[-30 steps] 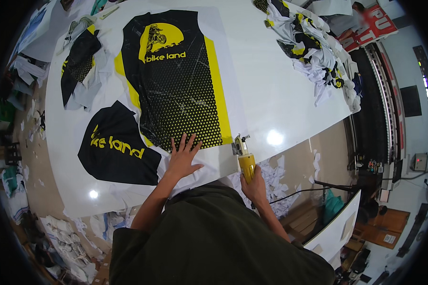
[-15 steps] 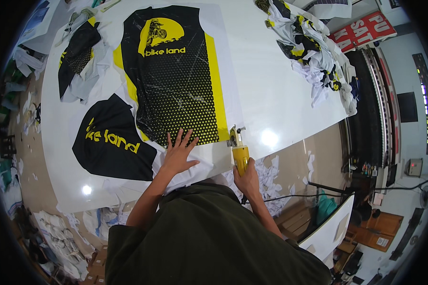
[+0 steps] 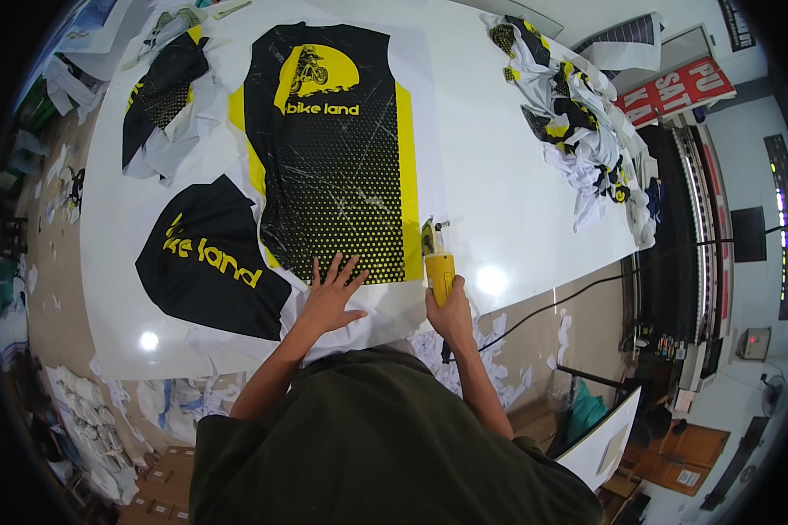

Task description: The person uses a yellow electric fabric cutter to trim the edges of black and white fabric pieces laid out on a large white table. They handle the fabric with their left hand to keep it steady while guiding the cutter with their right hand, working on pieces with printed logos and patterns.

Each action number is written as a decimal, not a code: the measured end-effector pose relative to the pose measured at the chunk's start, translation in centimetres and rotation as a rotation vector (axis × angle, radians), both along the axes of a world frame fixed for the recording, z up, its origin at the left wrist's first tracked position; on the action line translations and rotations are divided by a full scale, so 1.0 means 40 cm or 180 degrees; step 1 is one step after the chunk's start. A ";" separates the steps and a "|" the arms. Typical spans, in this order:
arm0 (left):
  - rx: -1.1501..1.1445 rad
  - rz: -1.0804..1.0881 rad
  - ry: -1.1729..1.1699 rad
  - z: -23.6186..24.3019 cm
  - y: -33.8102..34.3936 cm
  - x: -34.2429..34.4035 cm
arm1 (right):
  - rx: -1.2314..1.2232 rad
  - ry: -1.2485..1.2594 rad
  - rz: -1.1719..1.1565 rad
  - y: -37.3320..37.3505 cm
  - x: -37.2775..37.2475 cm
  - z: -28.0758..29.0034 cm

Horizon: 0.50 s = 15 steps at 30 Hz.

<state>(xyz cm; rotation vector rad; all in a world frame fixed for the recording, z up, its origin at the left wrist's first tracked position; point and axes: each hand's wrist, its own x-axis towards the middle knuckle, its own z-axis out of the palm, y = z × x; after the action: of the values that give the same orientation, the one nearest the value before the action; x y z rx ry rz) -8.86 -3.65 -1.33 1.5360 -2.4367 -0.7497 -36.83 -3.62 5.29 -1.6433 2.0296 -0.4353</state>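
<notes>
A black and yellow printed jersey panel point(image 3: 341, 175), dotted near its lower edge, lies flat on white sheet material. My left hand point(image 3: 328, 302) rests on its near edge with fingers spread, partly on the white margin. In my right hand point(image 3: 451, 313) is a yellow corded handheld rotary fabric cutter point(image 3: 440, 273), gripped by its body. The cutter's round blade head stands just right of the panel's yellow side strip, pointing away from me. Left of the panel lies a black curved fabric piece point(image 3: 184, 289) with yellow lettering.
The large white table point(image 3: 508, 201) carries a heap of fabric offcuts point(image 3: 587, 131) at the far right and more cut pieces point(image 3: 166, 96) at the far left. The cutter's black cord point(image 3: 547, 306) runs off to the right. White scraps point(image 3: 499, 367) litter the floor.
The cutter has moved farther from me along the panel's right side, past its near corner. My left hand stays spread on the near edge. The whole view has shifted slightly.
</notes>
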 end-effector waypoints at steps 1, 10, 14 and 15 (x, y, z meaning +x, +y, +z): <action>-0.0035 0.0010 0.0013 -0.004 0.001 0.000 | 0.0012 -0.0021 -0.0002 -0.017 -0.001 -0.004; -0.0069 0.0045 0.0003 -0.009 0.005 -0.001 | 0.0252 -0.0035 -0.0014 -0.197 0.020 0.003; -0.0062 0.0036 0.0059 -0.017 0.005 -0.002 | 0.0167 0.0122 0.0093 -0.275 0.029 0.006; -0.0055 0.0016 0.0058 -0.016 0.003 -0.001 | 0.0124 0.0161 0.0108 -0.293 0.031 0.002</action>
<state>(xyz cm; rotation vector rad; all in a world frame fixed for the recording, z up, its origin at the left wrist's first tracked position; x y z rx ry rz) -8.91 -3.54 -1.95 1.5220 -2.4188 -0.7365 -35.60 -15.36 5.38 -1.6786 2.0306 -0.3436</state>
